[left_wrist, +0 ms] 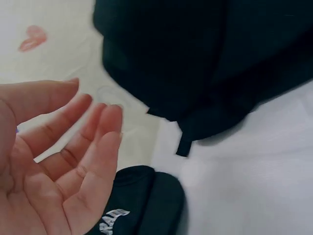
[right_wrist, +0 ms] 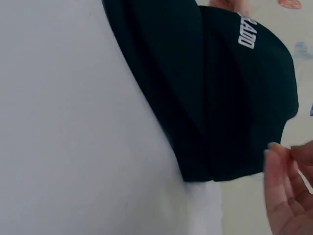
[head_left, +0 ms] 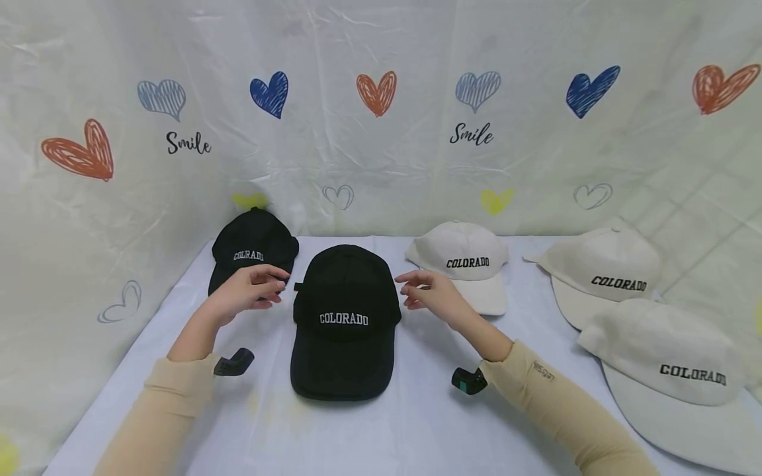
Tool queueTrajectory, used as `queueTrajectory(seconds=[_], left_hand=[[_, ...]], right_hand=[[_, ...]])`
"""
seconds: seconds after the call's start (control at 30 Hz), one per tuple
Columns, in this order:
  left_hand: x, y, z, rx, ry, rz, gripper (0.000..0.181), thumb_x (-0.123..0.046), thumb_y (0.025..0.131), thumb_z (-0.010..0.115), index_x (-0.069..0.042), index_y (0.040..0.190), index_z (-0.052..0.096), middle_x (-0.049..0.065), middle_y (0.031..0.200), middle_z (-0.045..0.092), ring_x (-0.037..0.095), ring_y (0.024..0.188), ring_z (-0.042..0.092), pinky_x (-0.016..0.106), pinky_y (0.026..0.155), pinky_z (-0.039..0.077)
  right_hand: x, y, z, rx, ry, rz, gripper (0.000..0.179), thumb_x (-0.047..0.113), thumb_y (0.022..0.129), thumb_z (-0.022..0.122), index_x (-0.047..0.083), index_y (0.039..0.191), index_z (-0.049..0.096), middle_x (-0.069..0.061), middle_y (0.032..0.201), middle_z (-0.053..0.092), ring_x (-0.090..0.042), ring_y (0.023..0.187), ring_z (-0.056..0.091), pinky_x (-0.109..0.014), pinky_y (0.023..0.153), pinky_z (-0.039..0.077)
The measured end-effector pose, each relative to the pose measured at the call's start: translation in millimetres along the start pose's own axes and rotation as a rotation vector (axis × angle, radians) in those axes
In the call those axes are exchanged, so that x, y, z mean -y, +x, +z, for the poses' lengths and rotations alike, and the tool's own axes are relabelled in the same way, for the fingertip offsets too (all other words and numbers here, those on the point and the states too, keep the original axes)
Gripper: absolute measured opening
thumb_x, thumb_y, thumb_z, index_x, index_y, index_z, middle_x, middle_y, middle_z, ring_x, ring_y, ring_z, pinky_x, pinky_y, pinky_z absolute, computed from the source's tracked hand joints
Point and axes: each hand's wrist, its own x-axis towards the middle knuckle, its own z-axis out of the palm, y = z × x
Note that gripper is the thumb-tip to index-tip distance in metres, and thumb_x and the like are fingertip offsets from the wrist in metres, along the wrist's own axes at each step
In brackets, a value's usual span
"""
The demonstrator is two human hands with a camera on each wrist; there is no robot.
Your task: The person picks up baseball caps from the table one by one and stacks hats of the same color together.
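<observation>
A black baseball cap [head_left: 345, 291] with white COLORADO lettering sits in the middle of the table, its brim toward me. My left hand [head_left: 250, 291] hovers at its left side, palm inward and fingers loosely bent; the left wrist view shows a gap between these fingers [left_wrist: 110, 117] and the cap [left_wrist: 195, 54]. To the cap's right is my right hand [head_left: 437, 297], its fingertips close to the cap's edge. In the right wrist view the fingers [right_wrist: 276, 181] come near the cap [right_wrist: 244, 98]; whether they touch it is hard to tell. Neither hand grips anything.
Another black cap [head_left: 253, 241] lies at the back left, partly behind my left hand. A white cap [head_left: 461, 248] stands behind my right hand. Two more white caps [head_left: 607, 261] are at the right, one nearer me. A heart-printed sheet [head_left: 381, 165] hangs behind the white-covered table [head_left: 268, 430].
</observation>
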Motion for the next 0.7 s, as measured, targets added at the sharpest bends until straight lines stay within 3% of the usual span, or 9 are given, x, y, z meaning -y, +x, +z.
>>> queueTrajectory(seconds=[0.17,0.27,0.4,0.57,0.63,0.7], left_hand=[[-7.9,-2.7,-16.5,-0.095,0.025,0.058,0.039,-0.021,0.104,0.063,0.0,0.137,0.057,0.015,0.115,0.066,0.03,0.103,0.068,0.03,0.086,0.057],[-9.7,-5.3,-28.6,-0.154,0.064,0.109,0.04,-0.024,0.105,0.061,-0.001,0.137,0.056,0.009,0.113,0.066,0.022,0.101,0.069,0.028,0.086,0.056],[-9.4,-8.2,-42.4,-0.223,0.054,0.163,0.036,-0.025,0.106,0.059,-0.003,0.135,0.057,0.0,0.11,0.067,0.008,0.095,0.068,0.021,0.085,0.055],[-6.8,-10.2,-52.1,-0.261,0.009,0.193,0.027,-0.027,0.105,0.061,-0.011,0.127,0.061,-0.011,0.105,0.068,0.005,0.093,0.067,0.02,0.084,0.054],[-5.0,-9.1,-54.6,-0.272,0.013,0.198,0.026,-0.028,0.105,0.06,-0.011,0.126,0.062,-0.011,0.104,0.069,0.004,0.092,0.067,0.019,0.084,0.054],[-2.6,-6.9,-56.4,-0.277,0.029,0.2,0.029,-0.028,0.106,0.06,-0.008,0.127,0.062,-0.004,0.106,0.07,0.005,0.092,0.067,0.018,0.083,0.054]], right_hand=[[15,5.1,11,-0.115,0.067,-0.089,0.029,0.001,0.1,0.061,-0.009,0.128,0.063,-0.028,0.105,0.063,-0.018,0.077,0.068,-0.028,0.075,0.06],[28,10.1,20,-0.134,0.117,-0.13,0.028,0.001,0.1,0.063,-0.008,0.126,0.065,-0.023,0.102,0.063,-0.015,0.075,0.067,-0.027,0.074,0.06],[48,17.3,36,-0.103,0.177,-0.16,0.026,0.0,0.099,0.063,-0.008,0.124,0.066,-0.016,0.098,0.065,-0.014,0.075,0.067,-0.027,0.072,0.06],[69,26.7,59,-0.047,0.24,-0.187,0.027,-0.003,0.099,0.062,-0.011,0.125,0.063,-0.023,0.1,0.066,-0.013,0.074,0.067,-0.027,0.072,0.059],[77,30.6,70,-0.029,0.256,-0.202,0.028,-0.002,0.1,0.062,-0.011,0.126,0.063,-0.027,0.104,0.065,-0.013,0.074,0.067,-0.027,0.073,0.059],[85,34.1,80,-0.012,0.269,-0.211,0.028,-0.002,0.1,0.062,-0.01,0.126,0.064,-0.027,0.105,0.065,-0.015,0.075,0.067,-0.028,0.074,0.06]])
